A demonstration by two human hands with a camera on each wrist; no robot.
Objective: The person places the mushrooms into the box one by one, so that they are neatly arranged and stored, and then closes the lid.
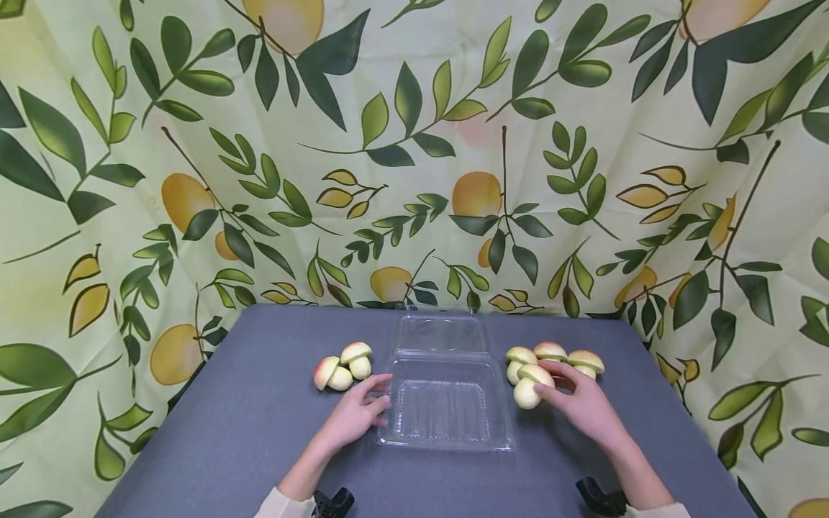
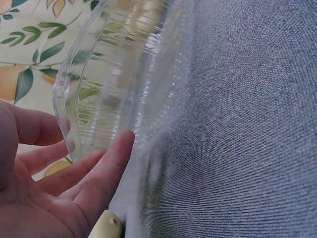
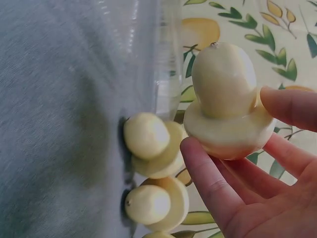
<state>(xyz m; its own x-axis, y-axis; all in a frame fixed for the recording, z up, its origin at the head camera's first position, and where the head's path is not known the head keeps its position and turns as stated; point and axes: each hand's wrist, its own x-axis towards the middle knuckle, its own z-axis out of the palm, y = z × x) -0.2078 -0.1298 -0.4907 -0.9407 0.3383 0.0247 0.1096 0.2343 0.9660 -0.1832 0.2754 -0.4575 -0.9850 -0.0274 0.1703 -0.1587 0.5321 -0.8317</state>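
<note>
In the head view my right hand (image 1: pixel 583 403) pinches a mushroom-shaped piece (image 1: pixel 528 397) with a pale, rounded stem and a cream cap. The right wrist view shows this mushroom (image 3: pixel 224 82) stem up, its cap between thumb and fingers. Beside it are three more mushrooms (image 1: pixel 550 351) with reddish tints on their caps. My left hand (image 1: pixel 356 414) is at the left edge of a clear plastic container (image 1: pixel 447 439), which lies with its lid folded back. In the left wrist view the loosely extended fingers (image 2: pixel 106 173) are right at the container's rim (image 2: pixel 62 99).
Two more mushrooms (image 1: pixel 342 367) lie left of the container, just beyond my left hand. All of it rests on a dark grey cloth-covered table (image 1: pixel 259 388). A leaf-and-fruit patterned curtain (image 1: pixel 414 180) hangs behind and along both sides.
</note>
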